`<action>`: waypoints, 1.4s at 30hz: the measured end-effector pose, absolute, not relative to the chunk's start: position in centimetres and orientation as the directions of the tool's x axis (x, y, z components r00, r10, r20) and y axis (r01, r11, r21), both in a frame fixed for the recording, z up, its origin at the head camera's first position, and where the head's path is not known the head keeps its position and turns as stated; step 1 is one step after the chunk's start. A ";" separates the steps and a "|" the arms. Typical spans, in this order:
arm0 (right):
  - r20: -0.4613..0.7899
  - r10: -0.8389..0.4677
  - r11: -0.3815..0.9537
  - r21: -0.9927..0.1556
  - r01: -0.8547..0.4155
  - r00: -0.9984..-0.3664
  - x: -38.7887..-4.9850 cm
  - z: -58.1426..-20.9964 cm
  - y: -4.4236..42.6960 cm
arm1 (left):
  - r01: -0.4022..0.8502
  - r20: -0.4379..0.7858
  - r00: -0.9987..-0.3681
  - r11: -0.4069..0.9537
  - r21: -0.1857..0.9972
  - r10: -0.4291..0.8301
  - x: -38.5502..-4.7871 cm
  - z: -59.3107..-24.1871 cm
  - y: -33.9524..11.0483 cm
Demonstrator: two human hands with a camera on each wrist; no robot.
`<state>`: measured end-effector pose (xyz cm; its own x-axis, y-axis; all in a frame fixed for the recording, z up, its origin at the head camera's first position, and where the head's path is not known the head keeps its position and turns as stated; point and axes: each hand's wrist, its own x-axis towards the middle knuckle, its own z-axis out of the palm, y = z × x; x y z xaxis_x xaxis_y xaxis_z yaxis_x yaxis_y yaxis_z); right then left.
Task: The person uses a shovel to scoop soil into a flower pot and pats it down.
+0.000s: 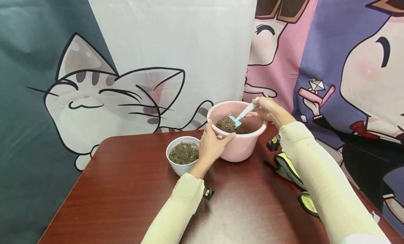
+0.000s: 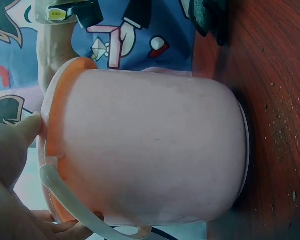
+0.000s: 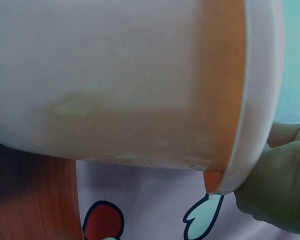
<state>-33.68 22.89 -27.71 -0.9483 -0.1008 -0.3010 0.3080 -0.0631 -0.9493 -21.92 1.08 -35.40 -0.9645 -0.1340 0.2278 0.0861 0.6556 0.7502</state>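
A pink bucket stands at the back of the table with dark soil inside. My left hand grips its near left rim, thumb over the edge; the left wrist view shows the bucket's pale handle hanging beside those fingers. At the far right rim, my right hand holds a small trowel by its white handle. The trowel's light blue blade dips into the soil. Left of the bucket sits a white pot filled with soil. The right wrist view shows mostly the bucket's side.
Grey and yellow-green gloves lie on the table's right side, partly under my right forearm. A cartoon-printed cloth hangs directly behind the reddish-brown table. Soil crumbs dot the tabletop near the bucket.
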 end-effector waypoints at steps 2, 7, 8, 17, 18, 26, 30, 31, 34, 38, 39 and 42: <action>-0.305 -0.093 -0.077 -0.947 0.313 -0.948 -33.7 -27.8 22.9 | 0.085 0.227 -0.964 0.655 0.751 -0.135 -21.9 -35.4 1.0; -0.320 -0.073 -0.144 -0.934 0.328 -0.944 -33.6 -27.9 23.0 | 0.083 0.222 -0.965 0.648 0.757 -0.137 -21.8 -35.4 0.9; -0.325 -0.071 -0.153 -0.931 0.332 -0.943 -33.5 -27.9 23.1 | 0.082 0.220 -0.966 0.644 0.760 -0.137 -21.7 -35.4 0.9; -0.325 -0.096 -0.249 -0.907 0.339 -0.941 -32.9 -28.0 23.6 | 0.094 0.211 -0.970 0.611 0.786 -0.123 -21.9 -35.4 0.6; -0.323 -0.097 -0.266 -0.903 0.337 -0.941 -32.9 -28.0 23.7 | 0.101 0.211 -0.971 0.601 0.793 -0.114 -21.9 -35.4 0.5; -0.300 -0.105 -0.322 -0.892 0.318 -0.948 -32.4 -27.7 24.3 | 0.155 0.229 -0.970 0.532 0.832 -0.075 -21.8 -34.8 -0.4; -0.289 -0.100 -0.343 -0.888 0.306 -0.952 -32.3 -27.5 24.5 | 0.157 0.233 -0.970 0.541 0.826 -0.073 -21.8 -34.5 -1.1; -0.287 -0.102 -0.343 -0.888 0.305 -0.952 -32.3 -27.4 24.6 | 0.155 0.230 -0.970 0.542 0.826 -0.073 -21.8 -34.5 -1.3; -0.281 -0.113 -0.344 -0.889 0.303 -0.953 -32.2 -27.1 24.7 | 0.142 0.216 -0.974 0.557 0.818 -0.069 -21.7 -34.5 -2.0; -0.295 -0.107 -0.372 -0.874 0.314 -0.949 -32.3 -26.6 25.0 | 0.105 0.177 -0.982 0.577 0.810 -0.071 -21.7 -34.4 -3.1; -0.304 -0.101 -0.385 -0.866 0.319 -0.947 -32.3 -26.5 25.0 | 0.101 0.172 -0.983 0.584 0.806 -0.069 -21.7 -34.5 -3.3; -0.320 -0.095 -0.396 -0.857 0.330 -0.943 -32.1 -26.2 25.2 | 0.095 0.161 -0.985 0.605 0.791 -0.057 -21.5 -34.4 -4.1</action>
